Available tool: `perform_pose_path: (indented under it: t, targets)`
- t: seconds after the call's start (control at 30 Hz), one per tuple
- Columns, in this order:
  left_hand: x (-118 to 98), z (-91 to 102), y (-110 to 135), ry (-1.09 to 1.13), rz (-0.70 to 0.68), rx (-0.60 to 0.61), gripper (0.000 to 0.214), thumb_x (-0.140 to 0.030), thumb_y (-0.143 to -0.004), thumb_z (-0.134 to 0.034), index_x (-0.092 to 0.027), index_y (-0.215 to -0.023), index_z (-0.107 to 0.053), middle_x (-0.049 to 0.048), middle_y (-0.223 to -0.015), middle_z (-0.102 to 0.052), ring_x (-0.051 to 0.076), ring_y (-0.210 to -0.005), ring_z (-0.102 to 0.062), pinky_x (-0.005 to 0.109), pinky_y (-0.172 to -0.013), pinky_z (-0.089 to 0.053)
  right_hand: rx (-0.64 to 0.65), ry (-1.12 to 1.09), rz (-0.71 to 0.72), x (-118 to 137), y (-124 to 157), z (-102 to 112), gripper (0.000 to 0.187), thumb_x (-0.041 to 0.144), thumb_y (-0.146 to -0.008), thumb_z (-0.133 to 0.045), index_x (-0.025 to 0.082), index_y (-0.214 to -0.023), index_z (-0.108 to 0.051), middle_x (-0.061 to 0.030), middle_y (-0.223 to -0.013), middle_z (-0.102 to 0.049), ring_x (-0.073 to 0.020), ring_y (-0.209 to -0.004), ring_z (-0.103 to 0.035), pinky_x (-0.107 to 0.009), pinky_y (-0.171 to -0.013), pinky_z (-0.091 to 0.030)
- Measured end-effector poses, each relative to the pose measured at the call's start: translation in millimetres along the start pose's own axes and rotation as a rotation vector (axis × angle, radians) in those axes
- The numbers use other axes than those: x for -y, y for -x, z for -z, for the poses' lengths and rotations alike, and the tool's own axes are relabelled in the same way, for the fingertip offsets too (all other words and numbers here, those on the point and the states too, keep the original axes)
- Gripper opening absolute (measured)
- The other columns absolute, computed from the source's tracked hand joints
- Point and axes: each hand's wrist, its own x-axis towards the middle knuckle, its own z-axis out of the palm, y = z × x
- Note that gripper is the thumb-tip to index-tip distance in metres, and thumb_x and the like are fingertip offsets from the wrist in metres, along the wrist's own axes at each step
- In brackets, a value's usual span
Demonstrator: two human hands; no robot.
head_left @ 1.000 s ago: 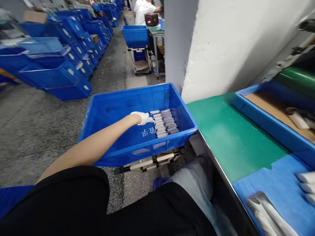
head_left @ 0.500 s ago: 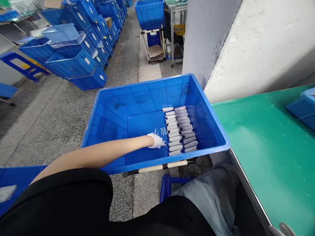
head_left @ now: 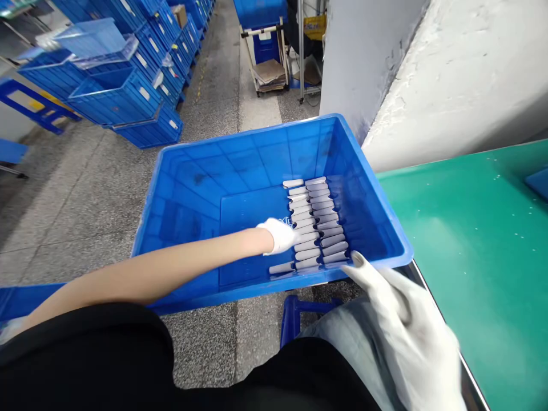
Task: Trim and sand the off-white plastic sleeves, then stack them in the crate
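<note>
Inside the large blue bin (head_left: 231,285), two columns of slim light-grey pieces (head_left: 306,222) with rounded ends lie side by side at the right. One more grey piece (head_left: 281,268) lies by the near wall, left of these columns. My left hand (head_left: 280,235), in a white glove, is over the bin floor beside the left column. Its fingers are smeared by motion, so any hold is hidden. My right hand (head_left: 411,325), also white-gloved, is at the bin's near right corner. Its fingers look pinched around something pale at the tips, too blurred to name.
A green tabletop (head_left: 479,251) runs along my right, below a white wall (head_left: 462,74). Stacked blue crates (head_left: 124,97) line the aisle at the left. Ahead stands a small cart (head_left: 269,71) with cardboard. A blue stool (head_left: 293,319) is under the bin's near edge.
My right hand has come up from the lower right corner to the bin's near edge. My left hand has lifted slightly, and a grey piece now lies at the near wall.
</note>
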Motion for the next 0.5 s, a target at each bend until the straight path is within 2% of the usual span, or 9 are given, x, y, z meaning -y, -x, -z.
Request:
perform_pose_path:
  t: [0.03,0.1,0.13,0.2,0.27,0.33,0.4,0.47,0.5]
  targets:
    - [-3.9,18.9,10.3,0.020,-0.025,-0.071,0.047,-0.033,-0.107,-0.038,-0.018,-0.137,-0.071,0.0176,-0.129,-0.074,0.033,-0.116,-0.072,0.047,-0.105,-0.054,0.034,-0.065,0.057,10.3,-16.1,-7.8,0.036,0.047,-0.110,-0.048,0.046,-0.140,-0.068,-0.0012,-0.124,-0.079,-0.0268,-0.102,-0.079,-0.043,-0.085,-0.068]
    - [-11.8,49.6,33.1,0.124,-0.146,-0.249,0.056,-0.036,-0.113,-0.022,-0.024,-0.162,-0.045,0.0097,-0.159,-0.057,0.024,-0.141,-0.058,0.038,-0.119,-0.045,0.035,-0.069,0.142,29.4,-49.0,-23.3,0.037,0.047,-0.111,-0.048,0.036,-0.136,-0.073,-0.0043,-0.122,-0.079,-0.0260,-0.104,-0.078,-0.041,-0.093,-0.065]
    - [-14.8,59.7,43.8,0.187,-0.217,-0.314,0.056,-0.041,-0.114,-0.022,-0.025,-0.164,-0.041,0.0070,-0.163,-0.053,0.021,-0.146,-0.054,0.035,-0.122,-0.042,0.016,-0.059,0.172,37.5,-64.1,-30.4,0.038,0.048,-0.110,-0.050,0.032,-0.136,-0.073,-0.0062,-0.120,-0.080,-0.0261,-0.102,-0.078,-0.041,-0.094,-0.063]
    - [-16.5,68.2,60.3,0.290,-0.305,-0.400,0.054,-0.051,-0.113,-0.031,-0.024,-0.155,-0.050,0.0064,-0.157,-0.058,0.021,-0.143,-0.056,0.033,-0.119,-0.044,0.066,-0.012,0.236,50.1,-88.1,-42.3,0.039,0.048,-0.110,-0.051,0.029,-0.138,-0.071,-0.0077,-0.120,-0.079,-0.0274,-0.102,-0.076,-0.041,-0.091,-0.062]
    - [-11.6,63.1,67.4,0.300,-0.269,-0.388,0.052,-0.059,-0.110,-0.037,-0.022,-0.134,-0.064,0.0085,-0.139,-0.070,0.025,-0.128,-0.066,0.035,-0.110,-0.050,0.165,0.111,0.243,57.6,-102.2,-50.5,0.045,0.050,-0.110,-0.050,0.029,-0.148,-0.064,-0.0102,-0.114,-0.080,-0.0300,-0.094,-0.077,-0.043,-0.080,-0.062]
    - [-0.7,48.5,65.3,0.197,-0.087,-0.305,0.060,-0.066,-0.109,-0.030,-0.020,-0.123,-0.067,0.0107,-0.123,-0.074,0.028,-0.112,-0.071,0.040,-0.100,-0.054,0.232,0.262,0.190,60.9,-108.1,-54.7,0.060,0.055,-0.109,-0.048,0.022,-0.160,-0.051,-0.0149,-0.108,-0.079,-0.0329,-0.085,-0.076,-0.043,-0.070,-0.059]
    - [14.5,27.4,55.9,0.076,0.147,-0.170,0.064,-0.066,-0.109,-0.023,-0.022,-0.134,-0.063,0.0142,-0.122,-0.073,0.034,-0.106,-0.073,0.046,-0.094,-0.054,0.258,0.344,0.150,62.0,-109.4,-55.7,0.073,0.060,-0.109,-0.044,0.014,-0.165,-0.040,-0.0192,-0.109,-0.078,-0.0351,-0.085,-0.076,-0.042,-0.065,-0.057]
    - [31.5,2.3,41.8,0.023,0.329,-0.007,0.060,-0.059,-0.109,-0.025,-0.026,-0.149,-0.055,0.0175,-0.128,-0.072,0.036,-0.104,-0.073,0.047,-0.090,-0.055,0.276,0.358,0.137,62.7,-110.0,-54.8,0.075,0.064,-0.109,-0.041,0.013,-0.164,-0.041,-0.0191,-0.113,-0.078,-0.0361,-0.092,-0.076,-0.040,-0.064,-0.056]
    - [39.5,-10.8,34.2,0.035,0.378,0.068,0.057,-0.056,-0.108,-0.028,-0.028,-0.153,-0.052,0.0179,-0.130,-0.071,0.036,-0.101,-0.074,0.045,-0.087,-0.056,0.294,0.363,0.122,63.3,-110.6,-54.1,0.074,0.066,-0.109,-0.039,0.015,-0.162,-0.043,-0.0176,-0.113,-0.078,-0.0360,-0.092,-0.076,-0.040,-0.063,-0.056]
